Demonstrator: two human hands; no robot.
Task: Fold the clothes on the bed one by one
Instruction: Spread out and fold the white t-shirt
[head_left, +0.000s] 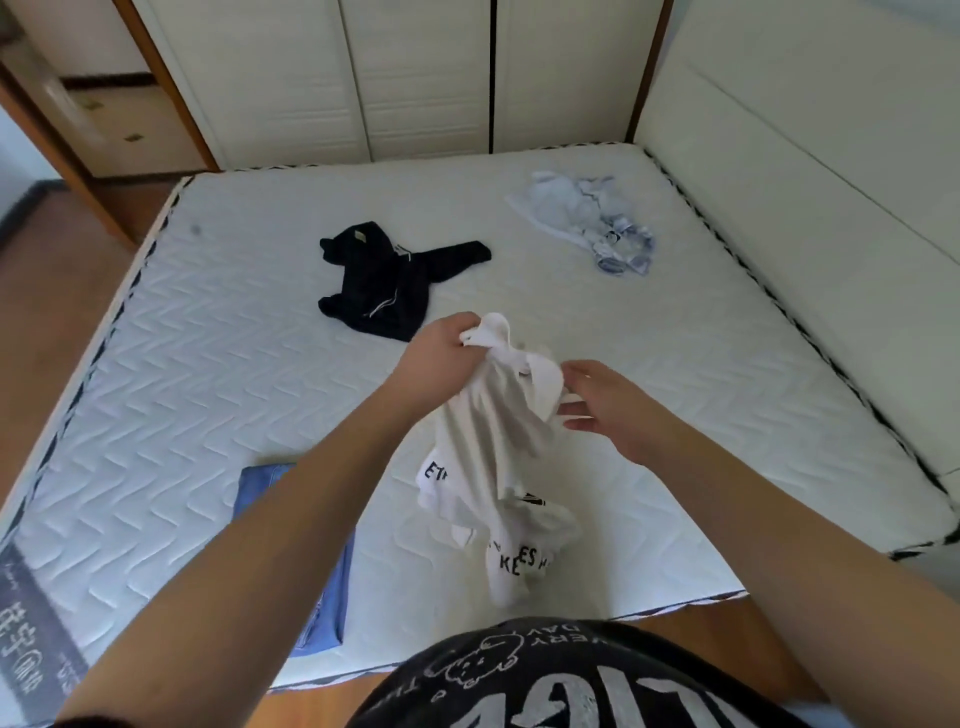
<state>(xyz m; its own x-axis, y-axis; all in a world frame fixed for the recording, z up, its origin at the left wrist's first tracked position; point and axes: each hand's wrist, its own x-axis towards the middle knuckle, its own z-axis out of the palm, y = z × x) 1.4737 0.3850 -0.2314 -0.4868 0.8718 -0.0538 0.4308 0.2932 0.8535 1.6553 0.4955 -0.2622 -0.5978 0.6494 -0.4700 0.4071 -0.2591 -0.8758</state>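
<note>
soft even daylight, faint shadows, slight overall blur, wide-angle bending at edges

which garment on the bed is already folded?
The blue jeans at the near left edge: a flat, neat rectangle. The black hoodie and pale blue garment lie crumpled farther back; both hands hold the white shirt, unfolded.

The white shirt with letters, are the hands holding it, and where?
Yes. Both hands hold the white shirt up over the bed. The left hand grips its top end; the right hand pinches an edge near the top.
</note>
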